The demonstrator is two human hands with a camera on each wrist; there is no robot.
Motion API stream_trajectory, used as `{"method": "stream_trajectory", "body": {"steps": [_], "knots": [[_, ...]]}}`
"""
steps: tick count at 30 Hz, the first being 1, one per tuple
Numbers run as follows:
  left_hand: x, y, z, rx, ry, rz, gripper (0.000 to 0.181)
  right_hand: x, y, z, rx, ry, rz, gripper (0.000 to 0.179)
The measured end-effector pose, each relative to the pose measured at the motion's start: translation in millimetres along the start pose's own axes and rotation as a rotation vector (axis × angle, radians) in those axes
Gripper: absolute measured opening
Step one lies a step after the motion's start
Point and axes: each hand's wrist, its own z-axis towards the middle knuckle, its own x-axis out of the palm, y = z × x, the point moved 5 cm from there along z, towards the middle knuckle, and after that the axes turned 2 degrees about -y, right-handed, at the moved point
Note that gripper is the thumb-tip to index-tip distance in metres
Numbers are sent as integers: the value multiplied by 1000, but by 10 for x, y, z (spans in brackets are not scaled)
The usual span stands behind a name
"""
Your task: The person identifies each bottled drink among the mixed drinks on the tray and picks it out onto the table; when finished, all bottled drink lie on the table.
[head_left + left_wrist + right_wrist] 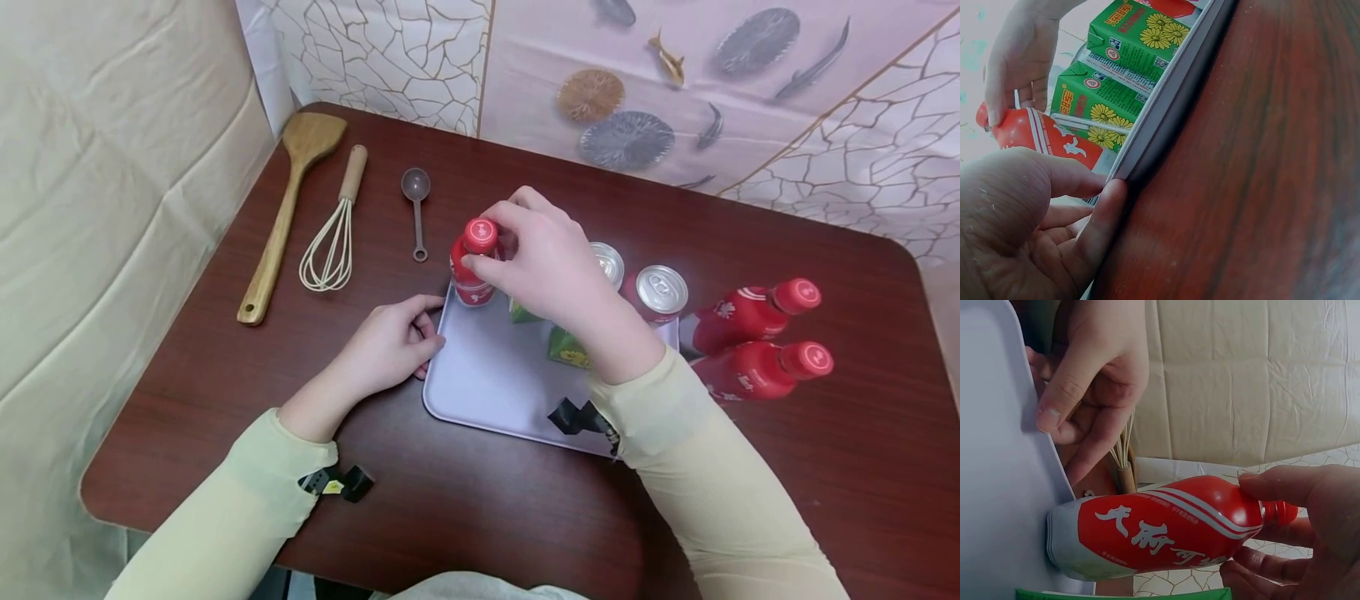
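My right hand (543, 258) grips a red plastic drink bottle (472, 290) near its neck, thumb on one side and fingers on the other. The bottle stands upright on the far left corner of a pale lavender tray (495, 383); in the right wrist view its base meets the tray surface. My left hand (393, 346) pinches the tray's left rim between thumb and fingers. Two green drink cartons (1094, 109) with yellow flowers are on the tray, partly covered by my right arm in the head view. Two drink cans (662, 290) stand behind them.
Two more red bottles (750, 369) stand at the tray's right edge. To the left lie a wooden spatula (288, 208), a whisk (341, 225) with a wooden handle, and a measuring spoon (417, 208). A patterned cloth (547, 92) hangs behind the brown table (420, 492).
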Motion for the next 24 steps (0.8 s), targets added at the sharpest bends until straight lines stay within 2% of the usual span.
{"method": "stream_trajectory", "body": {"steps": [6, 13, 24], "knots": [[-4, -7, -9, 9, -6, 10, 50, 12, 19, -104, -28, -20, 16, 33], [-22, -26, -11, 32, -15, 28, 48, 13, 87, -360, -85, -1, 37, 31], [-3, -29, -14, 21, -17, 13, 48, -23, 109, -714, -203, -44, -21, 32]]}}
